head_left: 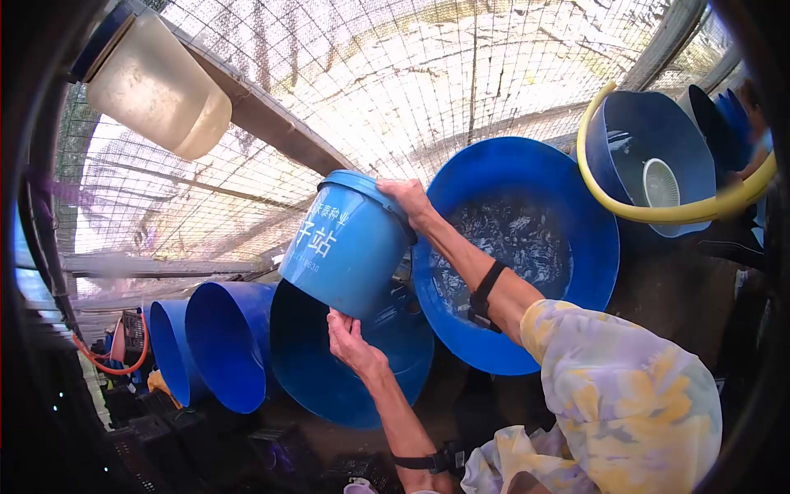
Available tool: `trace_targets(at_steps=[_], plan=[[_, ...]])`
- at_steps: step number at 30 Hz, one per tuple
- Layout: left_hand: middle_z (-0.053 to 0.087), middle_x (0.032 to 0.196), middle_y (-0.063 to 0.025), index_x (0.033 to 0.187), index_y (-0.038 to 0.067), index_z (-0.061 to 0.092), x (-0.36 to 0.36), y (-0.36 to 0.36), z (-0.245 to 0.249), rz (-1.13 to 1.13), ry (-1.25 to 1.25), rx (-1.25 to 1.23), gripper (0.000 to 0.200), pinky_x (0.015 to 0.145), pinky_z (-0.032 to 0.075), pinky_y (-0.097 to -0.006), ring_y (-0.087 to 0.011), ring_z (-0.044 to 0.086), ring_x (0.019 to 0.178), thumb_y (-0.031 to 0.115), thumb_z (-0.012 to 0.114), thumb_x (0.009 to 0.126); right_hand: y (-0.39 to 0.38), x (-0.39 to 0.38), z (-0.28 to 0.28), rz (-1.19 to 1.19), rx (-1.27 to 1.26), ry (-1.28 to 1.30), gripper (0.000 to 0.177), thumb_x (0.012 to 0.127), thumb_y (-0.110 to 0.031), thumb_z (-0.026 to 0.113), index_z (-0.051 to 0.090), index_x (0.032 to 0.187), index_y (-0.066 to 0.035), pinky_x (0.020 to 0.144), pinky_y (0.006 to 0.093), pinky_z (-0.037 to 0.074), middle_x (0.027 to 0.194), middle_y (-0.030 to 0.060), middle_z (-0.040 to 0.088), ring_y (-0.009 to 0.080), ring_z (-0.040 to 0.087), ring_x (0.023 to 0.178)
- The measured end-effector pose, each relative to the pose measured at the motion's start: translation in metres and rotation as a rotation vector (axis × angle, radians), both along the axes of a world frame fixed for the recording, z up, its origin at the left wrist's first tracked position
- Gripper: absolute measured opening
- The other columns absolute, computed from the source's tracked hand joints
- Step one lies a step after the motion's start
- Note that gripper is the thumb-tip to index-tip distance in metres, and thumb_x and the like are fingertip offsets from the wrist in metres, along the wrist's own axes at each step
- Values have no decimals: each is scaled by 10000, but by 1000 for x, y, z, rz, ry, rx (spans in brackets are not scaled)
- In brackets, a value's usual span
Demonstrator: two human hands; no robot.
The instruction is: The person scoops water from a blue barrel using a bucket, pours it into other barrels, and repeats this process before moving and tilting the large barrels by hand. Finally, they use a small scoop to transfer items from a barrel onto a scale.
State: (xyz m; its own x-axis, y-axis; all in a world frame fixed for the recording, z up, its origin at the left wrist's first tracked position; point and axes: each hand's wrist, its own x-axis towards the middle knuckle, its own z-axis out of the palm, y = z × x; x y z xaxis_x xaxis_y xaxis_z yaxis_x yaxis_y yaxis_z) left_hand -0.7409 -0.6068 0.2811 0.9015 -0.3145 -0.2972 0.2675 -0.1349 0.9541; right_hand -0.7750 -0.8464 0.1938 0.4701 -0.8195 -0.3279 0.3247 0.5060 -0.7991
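Note:
A blue bucket point(350, 247) with white lettering is held up, tilted, in front of me. My right hand point(403, 200) grips it at the rim, its fingers closed there. Under its base is my left hand point(355, 342), fingers bent against the bottom edge. What the bucket contains is hidden from this angle. Below and behind it stands a dark blue tub point(395, 383). To the right, a large round blue tub point(597, 239) holds rippled water with dark shapes in it, and my right forearm reaches across it.
A blue tub point(613, 156) with a white strainer point(661, 183) and a yellow hose point(650, 212) stands at upper right. Two blue tubs point(226, 346) lean at left. A translucent jar point(160, 86) hangs at upper left, by the wire mesh point(395, 74). Part of another person shows at far right.

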Motion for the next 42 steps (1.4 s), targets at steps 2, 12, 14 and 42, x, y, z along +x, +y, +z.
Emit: trace_targets(at_steps=[2,12,14,42], plan=[[546,1140,-129,1208,-17,511,5,0,-14,-4,13,5,526,976,304,-387,-230,490,1088,408,431,910,-1,6,-15,-5,4,-33,323,755,-157,657,642,991,62,691,276,499,901,137,659,163,611,764],[491,1225,-157,1190,-53,521,-38,-12,-6,-113,-449,173,430,960,352,-341,-243,475,1128,273,468,914,-7,-13,-30,-55,206,-151,304,815,-204,609,620,1010,28,695,274,481,878,95,648,156,600,754],[477,1247,-165,1181,-61,527,-59,-18,14,-122,-514,196,423,953,365,-341,-244,477,1130,261,468,913,-6,-37,-27,-82,242,-189,293,827,-217,600,616,1002,18,711,272,475,886,81,646,153,597,767],[338,1303,-302,1350,-44,241,-245,-47,-319,-335,-273,740,797,1032,250,-473,-415,338,1214,298,668,770,58,-351,-337,-67,695,271,452,855,-355,585,555,1123,7,914,418,416,1114,140,583,257,544,1009]])
